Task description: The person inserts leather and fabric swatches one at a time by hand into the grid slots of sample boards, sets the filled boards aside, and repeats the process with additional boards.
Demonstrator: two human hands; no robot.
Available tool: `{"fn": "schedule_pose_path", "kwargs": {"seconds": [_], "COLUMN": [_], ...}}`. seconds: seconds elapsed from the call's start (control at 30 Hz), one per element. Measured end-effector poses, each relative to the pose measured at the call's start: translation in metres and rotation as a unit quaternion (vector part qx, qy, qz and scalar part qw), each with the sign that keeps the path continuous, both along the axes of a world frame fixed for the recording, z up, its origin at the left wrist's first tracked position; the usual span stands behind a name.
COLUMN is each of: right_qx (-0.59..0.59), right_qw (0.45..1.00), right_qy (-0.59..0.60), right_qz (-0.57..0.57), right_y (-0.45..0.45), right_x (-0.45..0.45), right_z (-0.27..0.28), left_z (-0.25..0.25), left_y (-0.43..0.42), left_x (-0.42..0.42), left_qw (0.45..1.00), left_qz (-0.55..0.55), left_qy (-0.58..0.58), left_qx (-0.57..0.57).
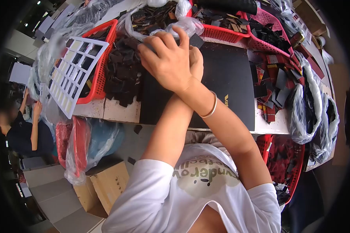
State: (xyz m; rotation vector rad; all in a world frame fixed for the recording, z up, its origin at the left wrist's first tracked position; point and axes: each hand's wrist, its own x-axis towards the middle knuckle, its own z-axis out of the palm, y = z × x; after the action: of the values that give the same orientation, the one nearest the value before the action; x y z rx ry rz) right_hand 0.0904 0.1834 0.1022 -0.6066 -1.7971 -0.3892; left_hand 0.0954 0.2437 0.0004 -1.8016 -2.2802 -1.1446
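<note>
My forearms are crossed above a black flat panel [227,81] with light lettering near its front edge. On top is my right hand [167,60], back up, its fingers bent and somewhat apart, near a heap of dark brown flat pieces [122,70]. A thin bracelet [210,106] circles that wrist. Behind it, my left hand [197,62] is mostly covered, and its fingers cannot be made out. A dark square piece [197,41] shows just beyond the left hand; whether they touch is unclear.
A white swatch card [77,66] leans on a red basket [101,79]. Another red basket [225,34] and a pink basket [272,44] hold dark pieces. Red and black pieces [274,85] lie at right beside plastic bags [305,116]. Cardboard boxes [109,184] stand below; a person [27,128] works far left.
</note>
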Motion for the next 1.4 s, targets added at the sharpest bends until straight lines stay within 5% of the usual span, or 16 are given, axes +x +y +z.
{"fn": "schedule_pose_path", "kwargs": {"seconds": [0.1, 0.17, 0.2, 0.33, 0.43, 0.6, 0.73, 0.83, 0.87, 1.0, 1.13, 1.2, 1.27, 1.4], "right_qx": [-0.026, -0.056, -0.063, -0.131, -0.266, -0.405, -0.531, -0.61, -0.648, -0.7, -0.72, -0.766, -0.809, -0.775], "right_qw": [0.996, 0.99, 0.986, 0.973, 0.945, 0.892, 0.81, 0.708, 0.665, 0.624, 0.611, 0.544, 0.436, 0.432], "right_qy": [0.0, 0.052, 0.056, 0.04, 0.108, 0.189, 0.227, 0.263, 0.248, 0.135, 0.057, 0.041, 0.064, 0.192], "right_qz": [-0.09, -0.12, -0.145, -0.186, -0.157, -0.073, 0.102, 0.24, 0.278, 0.32, 0.324, 0.339, 0.389, 0.42], "right_y": [0.037, 0.048, 0.049, 0.052, 0.033, 0.019, 0.017, 0.016, 0.013, 0.0, -0.01, -0.015, -0.012, -0.007], "right_x": [0.051, 0.086, 0.104, 0.191, 0.235, 0.237, 0.185, 0.135, 0.122, 0.066, 0.01, -0.014, -0.03, -0.044], "right_z": [-0.02, -0.019, -0.019, -0.051, -0.084, -0.112, -0.09, -0.086, -0.082, -0.068, -0.057, -0.049, -0.051, -0.059], "left_z": [-0.004, -0.005, -0.014, 0.017, 0.054, 0.061, 0.049, 0.05, 0.049, 0.054, 0.068, 0.048, 0.035, 0.067], "left_y": [0.007, 0.023, 0.026, -0.04, -0.106, -0.205, -0.265, -0.275, -0.274, -0.247, -0.241, -0.242, -0.243, -0.261], "left_x": [-0.002, -0.007, -0.016, -0.087, -0.17, -0.349, -0.425, -0.439, -0.437, -0.366, -0.231, -0.193, -0.165, -0.152], "left_qw": [0.995, 0.901, 0.879, 0.884, 0.886, 0.76, 0.757, 0.683, 0.696, 0.728, 0.687, 0.688, 0.711, 0.78], "left_qz": [-0.003, -0.018, 0.019, -0.058, 0.043, 0.26, 0.341, 0.208, 0.201, 0.137, 0.043, 0.019, 0.011, -0.129], "left_qy": [-0.097, -0.428, -0.462, -0.423, -0.366, -0.343, -0.453, -0.629, -0.618, -0.598, -0.679, -0.698, -0.69, -0.612], "left_qx": [0.002, 0.066, 0.113, 0.189, 0.283, 0.488, 0.325, 0.308, 0.307, 0.306, 0.256, 0.2, 0.134, 0.007]}}
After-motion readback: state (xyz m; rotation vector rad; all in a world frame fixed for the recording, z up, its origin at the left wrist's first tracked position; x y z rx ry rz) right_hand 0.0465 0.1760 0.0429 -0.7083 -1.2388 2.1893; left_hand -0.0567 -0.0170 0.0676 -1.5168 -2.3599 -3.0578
